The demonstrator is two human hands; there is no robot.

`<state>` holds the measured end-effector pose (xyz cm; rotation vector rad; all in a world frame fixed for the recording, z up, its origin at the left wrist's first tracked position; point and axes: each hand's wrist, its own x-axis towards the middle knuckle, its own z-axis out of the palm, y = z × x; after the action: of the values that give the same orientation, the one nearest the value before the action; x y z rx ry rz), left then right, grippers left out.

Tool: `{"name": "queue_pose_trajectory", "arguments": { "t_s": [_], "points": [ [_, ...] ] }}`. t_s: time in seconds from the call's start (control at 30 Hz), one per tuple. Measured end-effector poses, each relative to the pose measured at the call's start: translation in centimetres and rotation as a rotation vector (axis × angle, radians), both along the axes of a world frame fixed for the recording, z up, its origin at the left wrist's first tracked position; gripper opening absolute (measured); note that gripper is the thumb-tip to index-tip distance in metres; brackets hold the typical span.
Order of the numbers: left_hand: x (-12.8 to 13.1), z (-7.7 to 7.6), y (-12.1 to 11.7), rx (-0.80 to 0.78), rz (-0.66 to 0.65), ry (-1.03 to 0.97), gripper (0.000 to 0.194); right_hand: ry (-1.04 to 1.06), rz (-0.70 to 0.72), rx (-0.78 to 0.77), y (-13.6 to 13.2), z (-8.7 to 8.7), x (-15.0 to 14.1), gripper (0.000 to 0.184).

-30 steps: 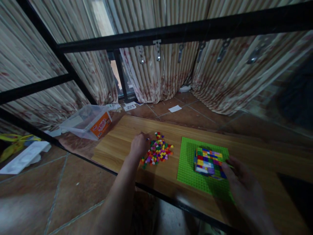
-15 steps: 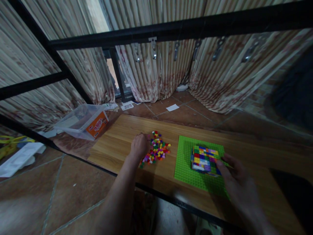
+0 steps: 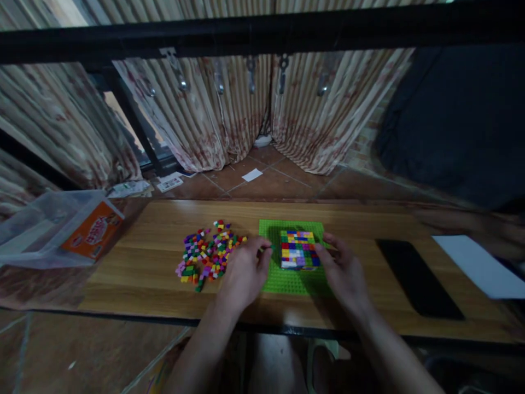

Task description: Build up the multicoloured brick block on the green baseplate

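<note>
A block built of many-coloured toy bricks [image 3: 296,253] stands on a green studded baseplate [image 3: 279,284] on the wooden table. At the plate's left edge, my left hand [image 3: 246,271] has thumb and forefinger pinched on what looks like a small green brick [image 3: 272,247]. This hand is left of the block and apart from it. My right hand [image 3: 342,271] is at the block's right side, fingers apart, its thumb at or against the block's edge. Left of my left hand lies a loose pile of small coloured bricks [image 3: 205,254].
A clear plastic box [image 3: 45,219] with an orange label is beyond the table's left end. To the right lie a black flat slab [image 3: 418,279] and a white sheet [image 3: 479,265]. A dark metal bar [image 3: 246,41] with hooks crosses in front of striped curtains [image 3: 233,115].
My left hand has moved right from the brick pile to the baseplate, now with a pinch on a small green brick. My right hand stays beside the block. The view has swung right.
</note>
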<state>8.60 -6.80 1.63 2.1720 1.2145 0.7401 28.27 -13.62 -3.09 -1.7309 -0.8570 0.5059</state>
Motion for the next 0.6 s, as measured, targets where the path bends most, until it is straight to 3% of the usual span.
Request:
{"name": "queue_pose_trajectory", "arguments": {
  "t_s": [0.2, 0.6],
  "points": [
    [1.7, -0.4, -1.6, 0.025, -0.132, 0.07, 0.016, -0.018, 0.012, -0.029, -0.1, 0.1, 0.4, 0.055],
    [4.5, -1.2, -2.8, 0.026, -0.019, 0.123, 0.013, -0.026, 0.071, -0.044, 0.1, 0.2, 0.1, 0.048]
  ]
}}
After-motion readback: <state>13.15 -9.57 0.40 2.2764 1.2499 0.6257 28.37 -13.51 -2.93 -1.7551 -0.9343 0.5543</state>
